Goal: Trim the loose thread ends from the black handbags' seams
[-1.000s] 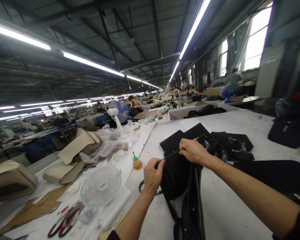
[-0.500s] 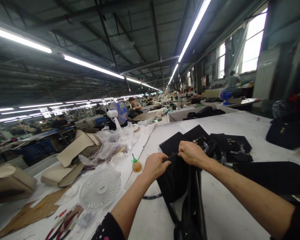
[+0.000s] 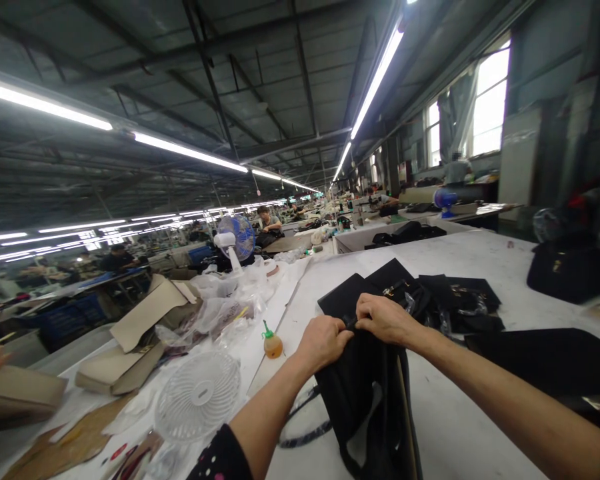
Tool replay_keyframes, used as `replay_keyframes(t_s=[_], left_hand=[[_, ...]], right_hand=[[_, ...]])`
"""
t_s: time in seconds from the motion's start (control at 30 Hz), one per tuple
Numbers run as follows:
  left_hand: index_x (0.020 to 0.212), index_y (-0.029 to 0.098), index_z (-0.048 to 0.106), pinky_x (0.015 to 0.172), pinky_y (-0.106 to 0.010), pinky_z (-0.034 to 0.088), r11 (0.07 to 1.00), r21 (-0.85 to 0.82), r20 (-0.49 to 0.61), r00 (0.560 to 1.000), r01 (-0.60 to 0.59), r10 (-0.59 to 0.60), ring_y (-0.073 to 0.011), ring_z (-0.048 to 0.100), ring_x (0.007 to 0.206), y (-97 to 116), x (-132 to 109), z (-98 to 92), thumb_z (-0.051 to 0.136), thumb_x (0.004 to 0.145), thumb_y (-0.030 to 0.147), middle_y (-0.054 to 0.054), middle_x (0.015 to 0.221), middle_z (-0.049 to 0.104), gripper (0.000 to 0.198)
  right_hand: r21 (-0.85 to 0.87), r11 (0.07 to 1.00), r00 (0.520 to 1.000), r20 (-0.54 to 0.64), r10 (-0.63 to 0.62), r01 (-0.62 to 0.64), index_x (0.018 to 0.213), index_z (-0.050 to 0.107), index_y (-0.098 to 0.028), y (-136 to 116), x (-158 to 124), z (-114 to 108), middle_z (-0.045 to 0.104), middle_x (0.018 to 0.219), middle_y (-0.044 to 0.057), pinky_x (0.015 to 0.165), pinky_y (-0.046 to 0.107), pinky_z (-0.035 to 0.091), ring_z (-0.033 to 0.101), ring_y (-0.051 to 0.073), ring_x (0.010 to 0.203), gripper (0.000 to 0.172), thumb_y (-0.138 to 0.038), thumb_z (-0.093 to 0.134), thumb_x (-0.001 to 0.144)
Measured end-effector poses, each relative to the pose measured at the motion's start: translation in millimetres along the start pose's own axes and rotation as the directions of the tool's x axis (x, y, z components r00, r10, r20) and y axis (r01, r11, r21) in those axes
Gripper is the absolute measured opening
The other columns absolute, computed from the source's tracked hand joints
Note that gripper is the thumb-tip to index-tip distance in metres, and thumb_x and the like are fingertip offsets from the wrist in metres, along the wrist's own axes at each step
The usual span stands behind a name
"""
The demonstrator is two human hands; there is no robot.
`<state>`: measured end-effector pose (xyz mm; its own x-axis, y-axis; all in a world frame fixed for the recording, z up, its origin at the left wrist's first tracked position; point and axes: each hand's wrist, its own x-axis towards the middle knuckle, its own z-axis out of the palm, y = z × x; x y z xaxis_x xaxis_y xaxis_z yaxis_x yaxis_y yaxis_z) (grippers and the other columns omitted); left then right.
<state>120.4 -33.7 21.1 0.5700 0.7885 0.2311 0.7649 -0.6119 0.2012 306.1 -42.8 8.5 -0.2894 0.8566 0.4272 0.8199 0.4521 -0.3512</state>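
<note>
Since a second ago, the left hand [image 3: 323,343] has slid inward until it is just beside the right hand [image 3: 386,320], and both pinch the top edge of a black bag [image 3: 347,393] between thumb and fingers. That bag sits toward the near edge of the white table [image 3: 455,413], with black panels [image 3: 344,293] just beyond it and a green-capped bottle [image 3: 272,344] to its left.

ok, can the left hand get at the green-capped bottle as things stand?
Likely yes: the bottle stands near the left hand, nothing visibly blocking, though it would need to release the black bag first.
</note>
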Motion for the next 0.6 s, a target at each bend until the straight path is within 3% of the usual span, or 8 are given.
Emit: replay_keyframes(t_s=[0.2, 0.6], left_hand=[[0.060, 0.018, 0.061, 0.053, -0.026, 0.026, 0.994, 0.038, -0.005, 0.995, 0.099, -0.099, -0.0141, 0.048, 0.056, -3, -9, 2.4, 0.047, 0.079, 0.039, -0.002, 0.057, 0.056, 0.031], [0.064, 0.018, 0.059, 0.053, -0.025, 0.027, 0.993, -0.084, 0.031, 0.996, 0.087, -0.085, -0.0131, 0.048, 0.058, -8, -10, 7.4, 0.044, 0.080, 0.037, 0.001, 0.058, 0.054, 0.029]], right_hand=[[-0.005, 0.987, 0.986, 0.009, -0.164, 0.164, 0.065, 0.057, -0.019, 2, -7, -6, 0.056, 0.097, -0.001, 0.075, 0.025, 0.040, 0.051, 0.014, 0.088, 0.010, -0.016, 0.066, 0.068], [-0.087, 0.994, 0.998, -0.013, 0.064, -0.065, 0.068, 0.060, -0.020, 7, -5, -12, 0.062, 0.087, 0.001, 0.073, 0.025, 0.039, 0.057, 0.014, 0.078, 0.008, -0.022, 0.061, 0.075]])
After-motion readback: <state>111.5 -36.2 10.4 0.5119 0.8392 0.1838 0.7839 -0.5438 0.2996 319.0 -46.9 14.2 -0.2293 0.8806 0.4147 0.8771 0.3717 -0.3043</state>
